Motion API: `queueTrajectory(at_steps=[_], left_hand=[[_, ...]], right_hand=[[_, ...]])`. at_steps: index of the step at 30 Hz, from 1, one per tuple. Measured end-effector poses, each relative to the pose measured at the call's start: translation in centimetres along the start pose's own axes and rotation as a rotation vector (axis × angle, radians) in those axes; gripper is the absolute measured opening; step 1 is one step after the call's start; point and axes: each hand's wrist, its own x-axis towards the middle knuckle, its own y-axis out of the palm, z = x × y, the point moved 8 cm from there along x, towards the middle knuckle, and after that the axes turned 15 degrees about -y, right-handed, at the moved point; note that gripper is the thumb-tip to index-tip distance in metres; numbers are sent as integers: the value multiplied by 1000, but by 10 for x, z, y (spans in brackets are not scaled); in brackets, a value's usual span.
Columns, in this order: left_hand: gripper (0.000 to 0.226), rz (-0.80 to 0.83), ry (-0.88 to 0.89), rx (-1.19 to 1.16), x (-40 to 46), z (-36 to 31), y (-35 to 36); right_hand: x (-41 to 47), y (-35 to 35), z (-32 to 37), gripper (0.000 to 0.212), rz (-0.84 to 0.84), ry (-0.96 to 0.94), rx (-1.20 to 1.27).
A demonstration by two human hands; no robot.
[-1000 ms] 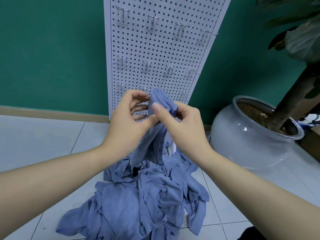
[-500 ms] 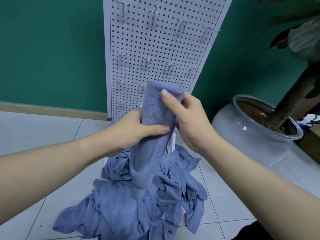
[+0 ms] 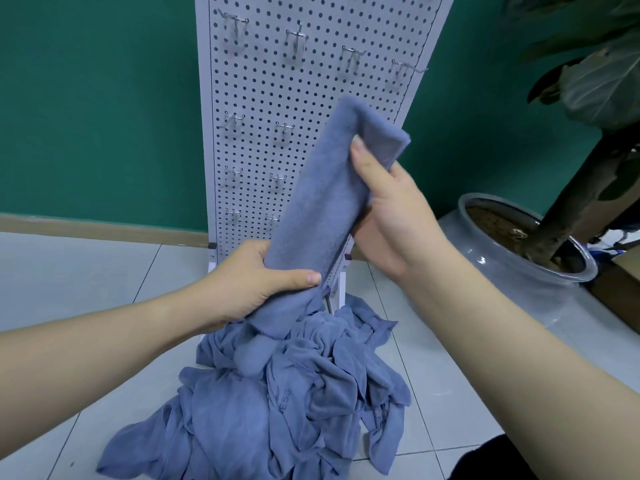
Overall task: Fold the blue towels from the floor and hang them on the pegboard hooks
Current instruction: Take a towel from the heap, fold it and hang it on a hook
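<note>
While the left hand [image 3: 254,282] and right hand [image 3: 391,209] gripped one folded towel [image 3: 322,202], pegboard hooks [image 3: 296,38] hung bare; the floor pile [image 3: 277,403] awaited folding.

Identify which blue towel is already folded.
The folded towel, a neat strip gripped by the left hand and right hand; the towel pile lies crumpled.

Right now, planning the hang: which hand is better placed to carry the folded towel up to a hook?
Probably the right hand: it pinches the folded towel near its top fold, beside the pegboard hooks. The left hand grips its lower end.
</note>
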Motion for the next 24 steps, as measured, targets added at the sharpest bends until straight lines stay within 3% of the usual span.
queueTrajectory(at_steps=[4, 8, 12, 16, 18, 24], left_hand=[[27, 11, -44, 54, -1, 13, 3], [8, 23, -38, 138, -3, 13, 3], [18, 19, -34, 247, -4, 3, -1], [45, 87, 32, 120, -3, -16, 8], [45, 86, 44, 49, 0, -23, 9], [40, 124, -19, -31, 7, -28, -2]], right_hand=[[12, -16, 20, 40, -120, -29, 146], [16, -29, 24, 24, -169, -37, 180], [12, -33, 14, 37, -189, -7, 166], [6, -30, -3, 40, -176, 52, 133], [6, -32, -9, 32, -173, 68, 101], [14, -76, -22, 40, -276, 65, -120]])
